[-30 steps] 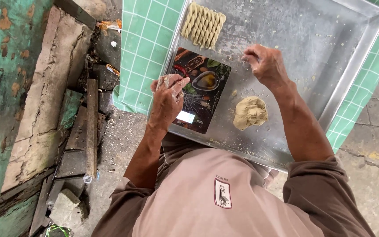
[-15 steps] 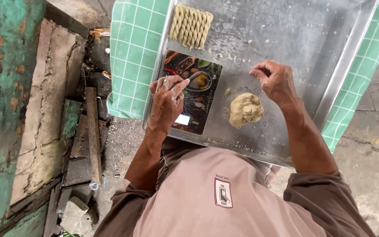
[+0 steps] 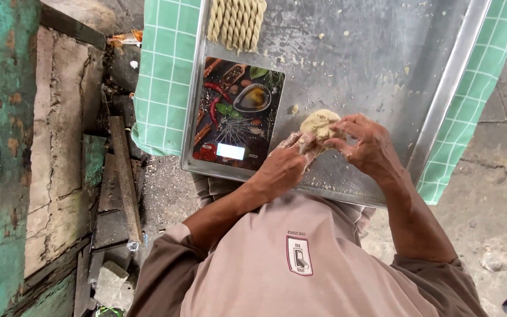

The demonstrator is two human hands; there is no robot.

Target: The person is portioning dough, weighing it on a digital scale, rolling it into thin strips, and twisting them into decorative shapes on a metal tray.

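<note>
pale dough lump (image 3: 319, 123) sits on the metal tray (image 3: 382, 64), just right of the dark kitchen scale (image 3: 236, 114) with its picture of spices. the left hand (image 3: 283, 164) presses its fingertips against the near side of the lump, fingers curled on it. the right hand (image 3: 368, 144) cups the lump from the right, fingers bent around it. a row of twisted dough sticks (image 3: 236, 22) lies at the far edge. the tray rests on a green checked cloth (image 3: 162, 70).
</note>
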